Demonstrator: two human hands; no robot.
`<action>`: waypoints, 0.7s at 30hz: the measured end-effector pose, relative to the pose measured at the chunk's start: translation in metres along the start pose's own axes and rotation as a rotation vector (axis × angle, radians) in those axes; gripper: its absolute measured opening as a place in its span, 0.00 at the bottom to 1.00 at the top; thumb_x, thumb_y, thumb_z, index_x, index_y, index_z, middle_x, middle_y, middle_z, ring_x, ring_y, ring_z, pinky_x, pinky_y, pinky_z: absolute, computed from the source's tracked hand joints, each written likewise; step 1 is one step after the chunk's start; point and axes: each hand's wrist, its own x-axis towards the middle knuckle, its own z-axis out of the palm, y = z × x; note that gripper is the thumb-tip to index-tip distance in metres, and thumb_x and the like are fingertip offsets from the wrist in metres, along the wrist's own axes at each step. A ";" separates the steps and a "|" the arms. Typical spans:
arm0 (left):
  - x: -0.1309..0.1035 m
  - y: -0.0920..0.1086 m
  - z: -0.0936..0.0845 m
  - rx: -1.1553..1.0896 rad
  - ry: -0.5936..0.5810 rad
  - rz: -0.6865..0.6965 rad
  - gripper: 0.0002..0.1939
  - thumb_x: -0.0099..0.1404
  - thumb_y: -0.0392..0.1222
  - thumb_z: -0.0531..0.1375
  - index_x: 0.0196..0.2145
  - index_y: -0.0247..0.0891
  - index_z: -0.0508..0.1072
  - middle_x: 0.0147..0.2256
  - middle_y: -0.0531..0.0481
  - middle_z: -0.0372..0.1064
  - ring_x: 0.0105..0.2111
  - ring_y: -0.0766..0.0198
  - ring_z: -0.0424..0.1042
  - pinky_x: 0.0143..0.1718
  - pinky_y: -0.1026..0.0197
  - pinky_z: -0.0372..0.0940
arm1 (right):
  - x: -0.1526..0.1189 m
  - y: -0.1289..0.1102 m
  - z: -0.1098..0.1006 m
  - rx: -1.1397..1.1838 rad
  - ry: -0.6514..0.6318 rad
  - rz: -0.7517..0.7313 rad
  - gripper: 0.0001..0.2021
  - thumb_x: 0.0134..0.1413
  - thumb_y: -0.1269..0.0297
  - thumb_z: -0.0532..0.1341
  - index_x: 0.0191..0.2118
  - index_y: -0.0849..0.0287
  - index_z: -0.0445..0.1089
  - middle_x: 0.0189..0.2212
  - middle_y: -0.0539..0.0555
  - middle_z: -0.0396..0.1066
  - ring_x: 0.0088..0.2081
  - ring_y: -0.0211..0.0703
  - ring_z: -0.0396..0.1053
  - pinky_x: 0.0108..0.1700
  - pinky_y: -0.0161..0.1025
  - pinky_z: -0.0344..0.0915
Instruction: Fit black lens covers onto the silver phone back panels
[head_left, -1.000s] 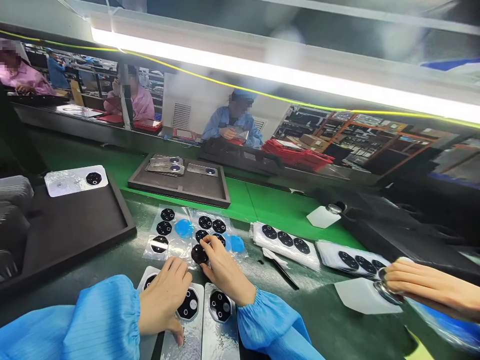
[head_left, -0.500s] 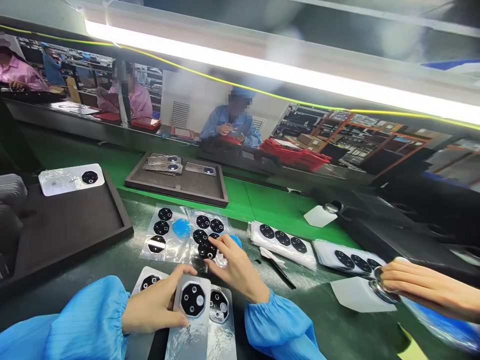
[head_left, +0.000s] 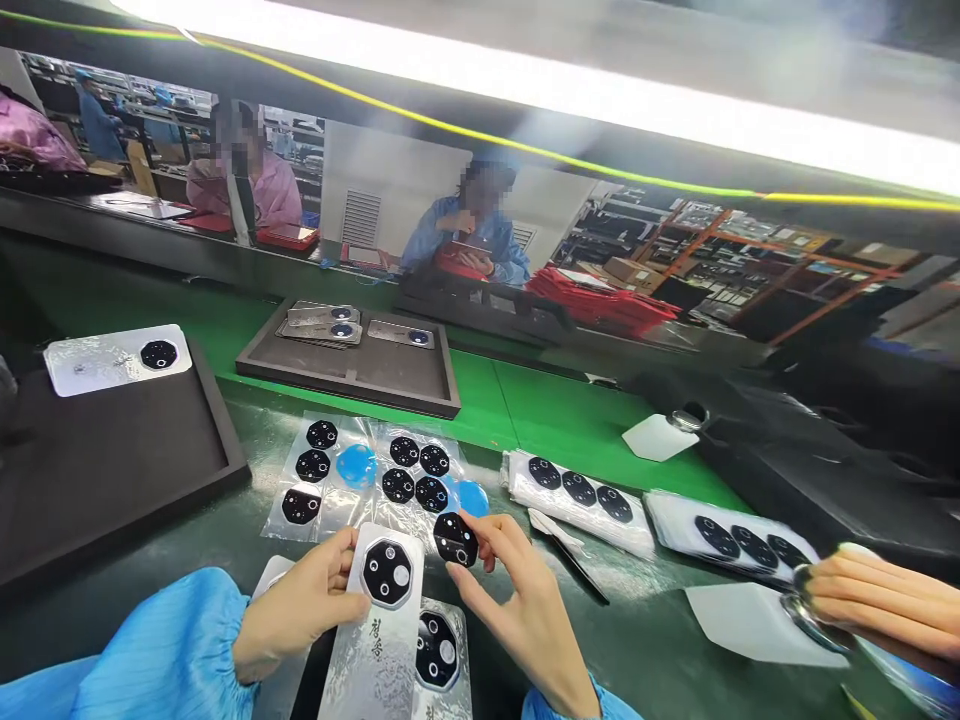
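My left hand holds a silver phone back panel with a black octagonal camera area near its top. Between the thumb and fingers of my right hand is a black octagonal sticker, just right of the panel's top. Another silver panel lies partly beneath the held one, and a further panel is mostly hidden behind my left hand. Beyond my hands, clear film sheets carry several black octagonal stickers and round blue pieces.
Dark trays with panels stand at the left and back. Sticker stacks, black tweezers and a white bottle lie rightward. Another person's hand touches a second bottle. People sit beyond.
My right hand has lifted a black sticker off the film and moved it right and nearer. The held panel is slightly higher. The camera view has shifted.
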 end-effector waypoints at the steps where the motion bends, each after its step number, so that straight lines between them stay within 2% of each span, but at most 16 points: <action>1: 0.001 -0.001 -0.001 -0.004 0.002 -0.001 0.24 0.55 0.34 0.62 0.50 0.38 0.65 0.51 0.44 0.72 0.47 0.55 0.72 0.49 0.54 0.61 | -0.001 -0.001 0.001 0.001 -0.006 0.000 0.18 0.61 0.65 0.61 0.57 0.55 0.65 0.35 0.50 0.63 0.32 0.40 0.63 0.35 0.37 0.66; 11: 0.004 0.006 -0.004 -0.074 0.015 -0.040 0.24 0.54 0.33 0.62 0.50 0.37 0.67 0.45 0.47 0.75 0.45 0.57 0.73 0.47 0.56 0.62 | -0.002 -0.004 0.002 -0.009 -0.010 -0.036 0.19 0.61 0.65 0.60 0.57 0.54 0.64 0.37 0.52 0.64 0.32 0.40 0.65 0.34 0.37 0.68; 21: 0.002 0.012 -0.003 -0.044 0.020 -0.078 0.26 0.55 0.32 0.61 0.52 0.37 0.66 0.48 0.47 0.73 0.44 0.60 0.72 0.47 0.58 0.61 | -0.002 -0.008 0.002 -0.006 -0.015 -0.044 0.19 0.60 0.65 0.61 0.57 0.53 0.65 0.36 0.52 0.65 0.32 0.41 0.66 0.34 0.37 0.69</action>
